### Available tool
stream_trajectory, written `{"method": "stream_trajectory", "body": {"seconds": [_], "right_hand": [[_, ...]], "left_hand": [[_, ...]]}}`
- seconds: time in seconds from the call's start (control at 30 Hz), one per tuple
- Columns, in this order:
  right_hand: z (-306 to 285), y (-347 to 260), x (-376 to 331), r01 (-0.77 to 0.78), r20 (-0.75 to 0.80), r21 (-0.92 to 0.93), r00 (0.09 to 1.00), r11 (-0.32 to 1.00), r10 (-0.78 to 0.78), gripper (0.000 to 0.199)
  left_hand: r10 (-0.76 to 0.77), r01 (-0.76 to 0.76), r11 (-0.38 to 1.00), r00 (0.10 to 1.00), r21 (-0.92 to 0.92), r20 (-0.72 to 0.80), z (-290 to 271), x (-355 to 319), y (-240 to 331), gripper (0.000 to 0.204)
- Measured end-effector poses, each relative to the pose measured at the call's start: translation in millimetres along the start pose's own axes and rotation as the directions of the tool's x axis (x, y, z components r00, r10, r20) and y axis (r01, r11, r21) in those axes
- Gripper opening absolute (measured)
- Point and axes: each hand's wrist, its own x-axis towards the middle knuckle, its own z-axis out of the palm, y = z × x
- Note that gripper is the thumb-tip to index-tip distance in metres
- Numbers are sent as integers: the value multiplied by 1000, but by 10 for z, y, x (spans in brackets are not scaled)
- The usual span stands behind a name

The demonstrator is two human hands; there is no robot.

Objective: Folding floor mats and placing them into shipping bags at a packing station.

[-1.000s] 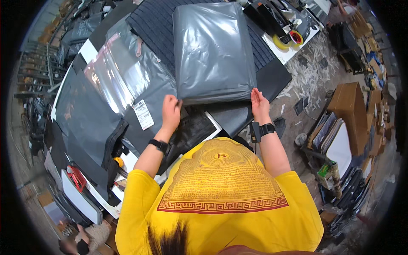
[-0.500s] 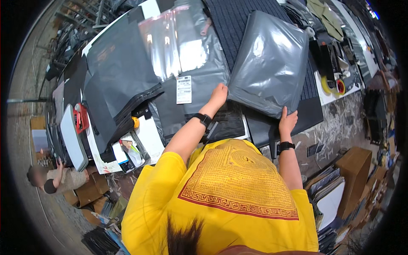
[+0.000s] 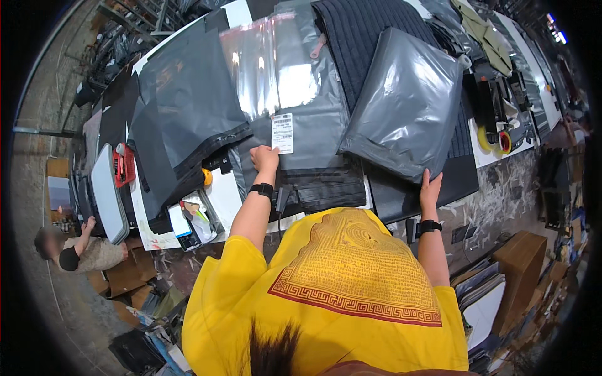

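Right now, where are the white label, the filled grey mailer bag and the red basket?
white label [image 3: 282,133], head view, middle of its printed face.
filled grey mailer bag [image 3: 404,103], head view, centre of its glossy top.
red basket [image 3: 123,164], head view, its side wall.

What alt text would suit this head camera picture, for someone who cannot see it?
Seen from above, a person in a yellow shirt reaches the left hand to a white label on a stack of grey plastic bags, while the right hand rests at the edge of a filled grey mailing bag on a cluttered table.
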Motion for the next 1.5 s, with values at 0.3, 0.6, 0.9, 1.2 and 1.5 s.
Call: {"method": "stream_trajectory", "body": {"seconds": [0.3, 0.6, 0.9, 1.2, 1.5], "right_hand": [[-555, -1180, -452, 198, 210, 488, 919, 850, -335, 39], [-769, -2140, -919, -464, 508, 861, 764, 210, -398, 28], [-829, -1823, -906, -465, 483, 874, 808, 140, -337, 13], [-847, -1723, -874, -389, 457, 887, 818, 250, -348, 9], [-836, -1425, -892, -142, 283, 925, 876, 353, -391, 6]], "left_hand": [[404, 6, 302, 905, -953, 134, -670, -1053, 1168, 10], [938, -429, 207, 343, -879, 54, -868, -2100, 1970, 37], [970, -474, 181, 230, -862, 78, -724, -2266, 2030, 37], [960, -588, 240, 262, -772, 99, -632, -2261, 2060, 29], [991, -925, -94, -51, -369, -124, -528, -2289, 2254, 13]]}}
